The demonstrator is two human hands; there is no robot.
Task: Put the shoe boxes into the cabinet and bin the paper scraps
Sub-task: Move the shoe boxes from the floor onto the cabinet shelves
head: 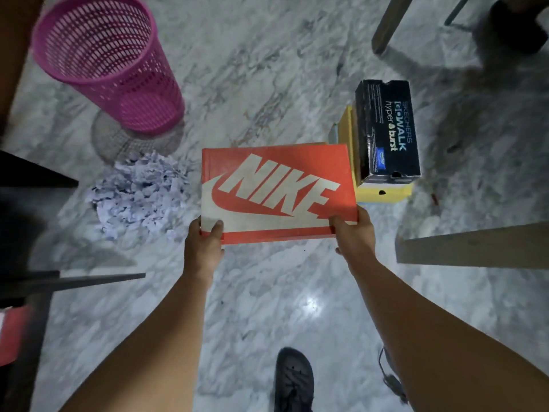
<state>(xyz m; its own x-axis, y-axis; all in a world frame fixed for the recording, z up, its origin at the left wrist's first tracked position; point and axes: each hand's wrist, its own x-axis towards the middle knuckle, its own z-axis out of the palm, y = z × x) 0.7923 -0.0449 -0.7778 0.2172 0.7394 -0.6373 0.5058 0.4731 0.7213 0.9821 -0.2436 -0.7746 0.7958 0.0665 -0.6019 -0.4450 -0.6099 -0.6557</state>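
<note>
I hold an orange shoe box (276, 191) with a big white logo above the marble floor. My left hand (205, 242) grips its near left corner, thumb on the lid. My right hand (353, 233) grips the near right corner. Behind it on the floor a black shoe box (386, 129) lies on a yellow shoe box (383, 191). A heap of white paper scraps (139, 191) lies on the floor to the left. Beyond the heap stands a pink mesh bin (110, 63). The dark cabinet (26, 281) fills the left edge, with a red box (12, 331) inside.
A pale panel edge (475, 248) juts in from the right. Furniture legs (389, 22) and a dark object stand at the top right. My dark shoe (292, 382) is on the floor at the bottom.
</note>
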